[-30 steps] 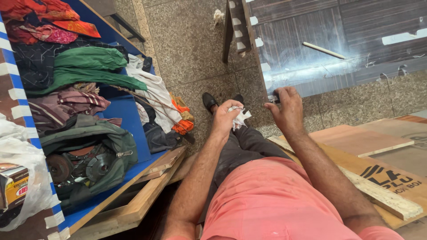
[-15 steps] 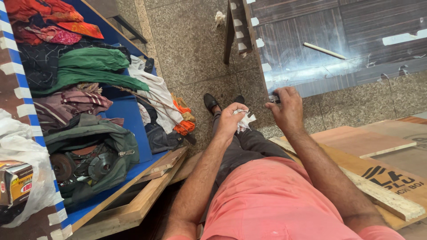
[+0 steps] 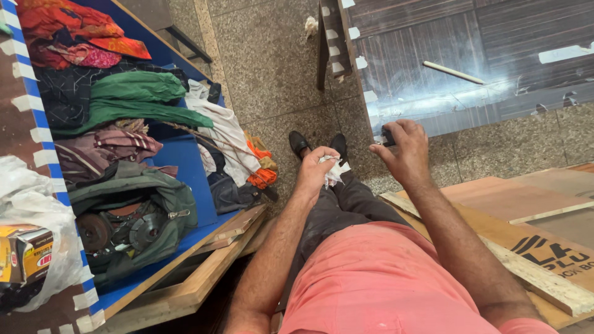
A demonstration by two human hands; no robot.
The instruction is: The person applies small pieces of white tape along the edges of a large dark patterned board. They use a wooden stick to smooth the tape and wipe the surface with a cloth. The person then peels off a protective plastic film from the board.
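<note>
1. Nearest, a pink shirt [image 3: 377, 291] fills the bottom edge; both forearms run up from it, and the person's lower legs are mostly hidden behind them.
2. The left hand [image 3: 317, 174] is closed round a crumpled white rag [image 3: 334, 170]; the rag pokes out on the thumb side, the rest buried in the fist.
3. The right hand [image 3: 405, 151] curls tightly on a small dark object [image 3: 388, 135]. Only its end shows past the fingers, too little to identify.
4. The two hands sit near each other, apart, above two black shoes [image 3: 318, 143].
5. Right: wooden boards [image 3: 526, 260], cut off by the frame.
6. Left: a blue surface [image 3: 185, 167] piled with clothes, one green bag [image 3: 133, 216].
7. Farthest: one dark glossy panel [image 3: 470, 55] bearing one pale stick [image 3: 453, 72].
</note>
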